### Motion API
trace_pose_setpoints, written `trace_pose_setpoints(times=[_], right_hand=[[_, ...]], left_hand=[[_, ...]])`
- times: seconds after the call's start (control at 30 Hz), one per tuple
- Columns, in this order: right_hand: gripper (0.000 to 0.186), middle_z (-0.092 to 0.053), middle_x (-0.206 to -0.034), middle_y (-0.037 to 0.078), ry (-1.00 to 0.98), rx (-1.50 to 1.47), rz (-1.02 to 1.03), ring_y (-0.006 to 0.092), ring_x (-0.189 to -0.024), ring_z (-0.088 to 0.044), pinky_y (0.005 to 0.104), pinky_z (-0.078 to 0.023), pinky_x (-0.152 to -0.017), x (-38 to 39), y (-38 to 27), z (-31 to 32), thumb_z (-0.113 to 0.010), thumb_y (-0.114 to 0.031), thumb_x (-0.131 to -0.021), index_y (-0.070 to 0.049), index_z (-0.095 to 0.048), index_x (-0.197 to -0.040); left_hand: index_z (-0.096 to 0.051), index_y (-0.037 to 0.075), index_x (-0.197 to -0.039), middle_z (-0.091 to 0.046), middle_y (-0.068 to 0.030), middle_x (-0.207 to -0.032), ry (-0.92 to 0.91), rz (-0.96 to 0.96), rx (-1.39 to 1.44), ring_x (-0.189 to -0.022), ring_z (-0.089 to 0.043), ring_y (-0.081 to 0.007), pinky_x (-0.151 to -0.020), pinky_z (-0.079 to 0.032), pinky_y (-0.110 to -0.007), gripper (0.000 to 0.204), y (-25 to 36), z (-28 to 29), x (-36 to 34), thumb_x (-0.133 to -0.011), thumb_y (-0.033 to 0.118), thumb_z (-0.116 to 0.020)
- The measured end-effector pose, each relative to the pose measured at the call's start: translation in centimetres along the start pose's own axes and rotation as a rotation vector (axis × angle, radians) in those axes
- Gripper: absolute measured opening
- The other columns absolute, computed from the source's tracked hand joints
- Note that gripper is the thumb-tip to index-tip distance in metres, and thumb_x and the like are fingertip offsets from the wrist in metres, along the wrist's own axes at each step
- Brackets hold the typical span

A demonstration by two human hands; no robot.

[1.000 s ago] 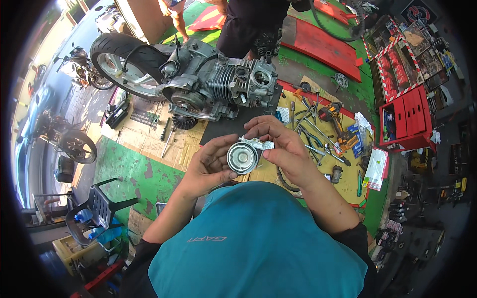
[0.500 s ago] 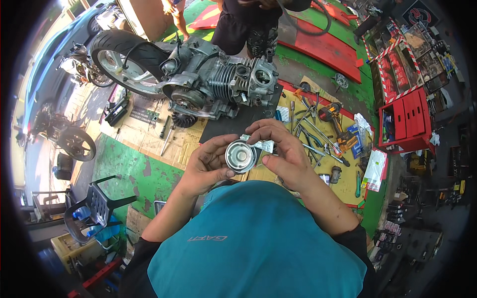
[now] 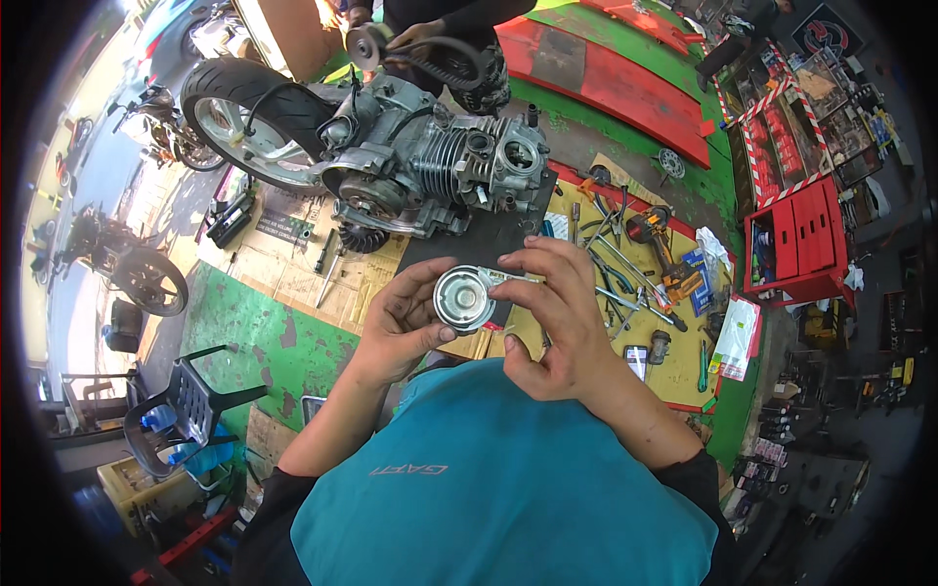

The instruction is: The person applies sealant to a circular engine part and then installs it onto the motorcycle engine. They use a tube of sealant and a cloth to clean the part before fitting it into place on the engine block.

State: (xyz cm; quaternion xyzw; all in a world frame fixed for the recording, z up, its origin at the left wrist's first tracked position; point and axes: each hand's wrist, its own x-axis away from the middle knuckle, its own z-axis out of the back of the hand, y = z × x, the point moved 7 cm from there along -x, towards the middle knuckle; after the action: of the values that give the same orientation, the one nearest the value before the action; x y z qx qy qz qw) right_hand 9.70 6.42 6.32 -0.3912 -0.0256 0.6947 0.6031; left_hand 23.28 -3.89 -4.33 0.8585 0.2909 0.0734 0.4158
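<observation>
Round metal cup (image 3: pixel 464 299), silver, hollow side up; one piece. Location: near side, centre, raised in front of the wearer's teal shirt (image 3: pixel 498 469), well apart from the engine.

Change noted: cup now a little further left than a second ago; right thumb swung down and away from the rim. Silvery strip (image 3: pixel 493 276), earlier a broad crumpled length between cup and fingers, now mostly hidden, only a pale portion showing. Significance, as judged: the left hand alone appears to bear the cup, leaving the right free for finer handling at its edge.

Left hand (image 3: pixel 391 322): clamped on the cup, fingers curled along the far left rim, thumb against the near side.

Right hand (image 3: pixel 557 317): fingers and thumb spread widely apart; index fingertip at the cup's right edge, by the strip. Contact with either: cannot tell.

Adjacent items: finned engine (image 3: pixel 440 161) with rear wheel (image 3: pixel 210 103), far left; cordless driver (image 3: pixel 672 269), orange and black, right, beside assorted pliers and wrenches on a yellow sheet (image 3: pixel 674 386); dark cylindrical part (image 3: pixel 660 343), near right.

Far side: co-worker's hand (image 3: pixel 418 35) at a black drive belt (image 3: pixel 459 70), formerly further right, now near the engine.
</observation>
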Motion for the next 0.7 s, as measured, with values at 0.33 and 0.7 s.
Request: trace_pose_setpoints(times=[0.33,0.7], right_hand=[[0.054,-0.058,-0.127,0.015,0.026,-0.137,0.021,0.0371,-0.124,-0.051,0.048,-0.04,-0.1,0.6,0.1,0.4,-0.07,-0.017,-0.067,-0.008,-0.064,-0.12],[0.069,-0.065,-0.112,0.01,-0.06,-0.789,-0.641,0.0152,-0.098,-0.065,0.0307,-0.049,-0.086,3.1,4.8,-5.4,-0.071,-0.009,-0.089,-0.004,-0.035,-0.147]], left_hand=[[-0.033,-0.003,-0.15,-0.054,-0.0138,-0.136,0.061,-0.062,-0.113,-0.127,-0.056,-0.0219,-0.103,-0.053,-0.035,0.078,1.1,-0.4,-0.5,-0.081,-0.017,-0.068],[-0.037,-0.004,-0.144,-0.057,-0.0138,-0.127,0.225,0.032,-0.283,-0.114,-0.064,-0.0195,-0.096,-0.058,-0.031,0.073,-1.2,0.4,-0.8,-0.081,-0.016,-0.071]])
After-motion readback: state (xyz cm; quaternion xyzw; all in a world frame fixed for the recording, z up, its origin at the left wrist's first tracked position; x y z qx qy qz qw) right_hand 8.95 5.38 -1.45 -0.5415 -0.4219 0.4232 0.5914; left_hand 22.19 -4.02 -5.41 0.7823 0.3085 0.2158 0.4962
